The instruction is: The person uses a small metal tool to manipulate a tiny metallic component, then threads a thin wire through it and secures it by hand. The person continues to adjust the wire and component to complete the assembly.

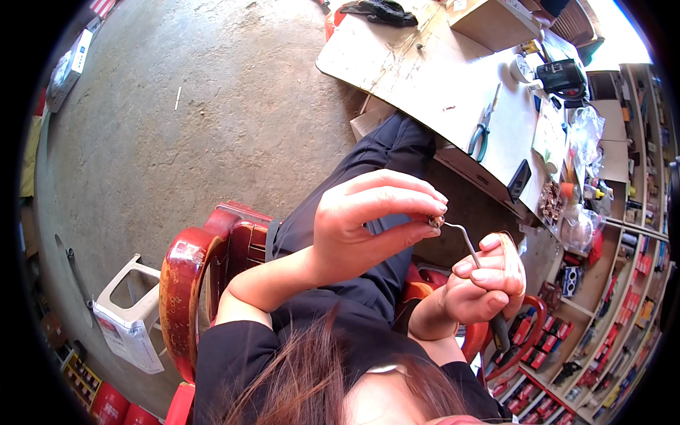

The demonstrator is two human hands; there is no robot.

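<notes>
- Pinching a small metal part [436, 222] between thumb and fingertips of the left hand [343, 221], raised in mid-air, probably for steadiness and a clear view.
- Gripping a hooked tool [500, 333] in the curled right hand [485, 283], with dark handle low in the fist and thin bent shaft reaching toward the part; likely held so for fine control of the tip. Cannot tell whether touching there.
- Seated in a worn red chair [185, 283], beside the bench [425, 85].
- Placed near the bench's edge, perhaps for easy reach: teal-handled pliers [481, 138] and a black object [519, 180].
- Set farther off: clear plastic bags [586, 134], a cardboard box [489, 27] and a dark glove-like bundle [379, 12].
- Seen away to the left: a pale plastic stool [113, 285] with a printed sheet [131, 343] hanging at its side, too small to read.
- Ranged along shelves [595, 258] at right, apparently sorted by kind: red and dark packets [630, 301], with labels too blurred for any brand.
</notes>
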